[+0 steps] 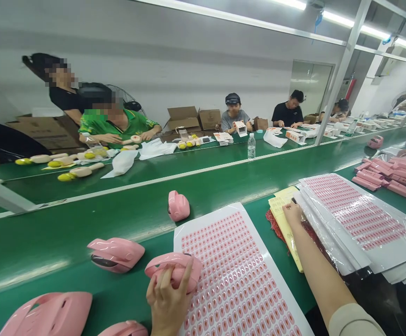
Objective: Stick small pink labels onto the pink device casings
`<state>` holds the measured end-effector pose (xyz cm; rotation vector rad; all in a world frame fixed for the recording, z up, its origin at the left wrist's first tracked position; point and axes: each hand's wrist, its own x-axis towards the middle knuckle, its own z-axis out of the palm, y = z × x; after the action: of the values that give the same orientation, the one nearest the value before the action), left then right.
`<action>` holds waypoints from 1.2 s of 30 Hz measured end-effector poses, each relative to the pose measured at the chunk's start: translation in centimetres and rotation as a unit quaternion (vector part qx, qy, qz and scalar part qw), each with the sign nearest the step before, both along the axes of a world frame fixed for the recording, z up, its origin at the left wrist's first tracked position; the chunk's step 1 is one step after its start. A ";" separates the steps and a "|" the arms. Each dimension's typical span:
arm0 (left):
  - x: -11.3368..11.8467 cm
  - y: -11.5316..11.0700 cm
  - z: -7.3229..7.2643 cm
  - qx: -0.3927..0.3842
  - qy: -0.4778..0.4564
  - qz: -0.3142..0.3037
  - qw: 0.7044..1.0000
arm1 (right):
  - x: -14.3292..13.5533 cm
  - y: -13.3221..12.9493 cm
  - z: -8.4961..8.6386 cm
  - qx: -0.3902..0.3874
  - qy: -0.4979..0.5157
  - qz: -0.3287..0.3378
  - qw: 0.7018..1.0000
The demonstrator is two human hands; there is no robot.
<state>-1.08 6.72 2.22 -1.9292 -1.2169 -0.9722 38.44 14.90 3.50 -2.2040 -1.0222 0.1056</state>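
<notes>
My left hand (170, 298) is wrapped round a pink plastic housing (189, 263) with a loop-like handle, over the left edge of a white sticker sheet (238, 280). Rows of small pink oval stickers cover that sheet. More pink housings lie to the left, one (117, 254) close by and a larger one (52, 312) nearer me. My right hand (293, 214) is stretched out to the right, fingers curled at a yellow printed paper pad (283, 228). A small dark thing shows at its fingertips, too small to name.
Another pink housing (178, 206) sits on the green conveyor belt (119, 205). Plastic-wrapped sticker sheets (357, 210) are stacked at right, beyond them a pile of pink parts (392, 172). A white post (341, 74) rises across the line. Several co-workers sit opposite, near a water bottle (251, 147).
</notes>
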 end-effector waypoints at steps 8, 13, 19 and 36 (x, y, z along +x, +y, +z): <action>0.1 -1.3 -0.5 0.002 0.056 -0.011 0.998 | 0.1 -0.2 -0.1 0.044 0.033 0.005 0.998; 0.2 -2.0 -1.3 0.012 0.065 -0.020 0.998 | 0.3 -0.3 -0.1 0.100 0.058 0.000 0.993; -1.5 -4.0 2.7 -0.129 0.073 -0.093 0.985 | -0.1 -0.6 0.1 0.152 0.081 0.016 0.985; 2.7 17.9 12.7 -0.480 -0.207 0.039 0.852 | -1.1 -0.7 -0.9 0.215 0.078 0.041 0.973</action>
<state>1.59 24.60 14.96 -2.4091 -2.3445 -0.8141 37.36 14.24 2.64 -1.7344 -0.9464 0.0836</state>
